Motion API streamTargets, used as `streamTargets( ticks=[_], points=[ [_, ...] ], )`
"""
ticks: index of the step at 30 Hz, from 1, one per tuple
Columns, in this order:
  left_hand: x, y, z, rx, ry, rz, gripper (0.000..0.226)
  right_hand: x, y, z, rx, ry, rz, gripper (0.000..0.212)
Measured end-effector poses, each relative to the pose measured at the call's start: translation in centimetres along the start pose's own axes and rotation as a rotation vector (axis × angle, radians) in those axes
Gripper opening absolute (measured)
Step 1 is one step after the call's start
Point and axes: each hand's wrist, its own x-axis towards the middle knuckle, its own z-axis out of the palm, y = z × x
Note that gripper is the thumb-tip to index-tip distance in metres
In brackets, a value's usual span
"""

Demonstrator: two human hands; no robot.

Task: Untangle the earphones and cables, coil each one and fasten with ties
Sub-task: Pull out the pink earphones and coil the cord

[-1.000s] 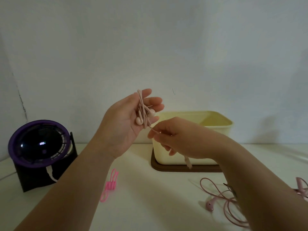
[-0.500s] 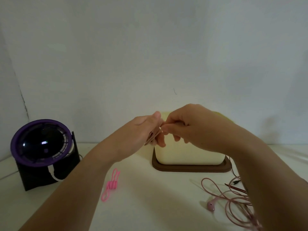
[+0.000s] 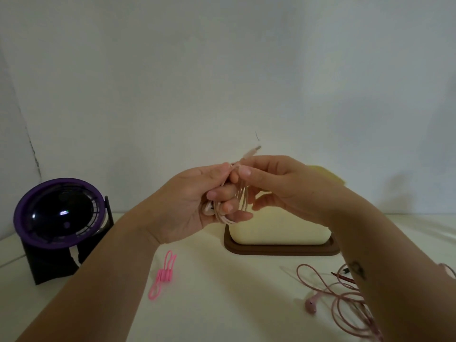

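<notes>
Holding: coiled pale-pink earphones (image 3: 240,202), gripped in the curled left hand (image 3: 190,206); right hand (image 3: 288,186) pinches the cable just under its plug (image 3: 253,151). Risk, judged: a loosened grip lets the loops spring apart. The pink ties (image 3: 164,275) lie below the left wrist, so reaching them needs a freed hand.

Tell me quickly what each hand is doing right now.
Left hand: fingers curled round the coiled pink earphones.
Right hand: pinches the same earphones' cable just below the plug.

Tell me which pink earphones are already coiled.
The pale pink earphones looped in the left hand; the darker pink earphones lie loose on the white table.
</notes>
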Motion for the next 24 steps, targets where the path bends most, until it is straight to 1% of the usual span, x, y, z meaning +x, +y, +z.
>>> streamTargets(
  ticks=[2, 6, 8, 12, 16, 22, 24],
  points=[
    [0.1, 0.0, -0.1, -0.052, -0.019, 0.003, 0.024, 0.2, 0.3, -0.1, 0.022, 0.007, 0.009, 0.035],
    [0.0, 0.0, -0.3, -0.116, -0.080, 0.017, 0.027, 0.1, 0.5, -0.3, 0.061, -0.032, 0.032, 0.018],
    [0.0, 0.0, -0.2, -0.106, -0.086, 0.021, 0.027, 0.0, 0.6, -0.4, 0.047, -0.055, 0.042, 0.019],
    [0.0, 0.1, 0.2, -0.008, 0.013, 0.021, 0.030, -0.1, 0.5, -1.1, 0.001, -0.018, 0.059, 0.006],
    [0.1, 0.3, 0.0, 0.113, 0.094, 0.079, 0.029, 0.0, 0.5, -1.2, -0.011, 0.049, 0.020, 0.004],
    [0.6, -0.1, -0.3, 0.205, 0.186, 0.153, 0.028, 0.2, 0.6, -0.8, 0.017, 0.115, 0.003, 0.001],
    [0.7, -0.2, 0.0, 0.202, 0.210, 0.175, 0.032, 0.4, 0.7, -0.6, 0.070, 0.144, -0.003, 0.006]
  ],
)
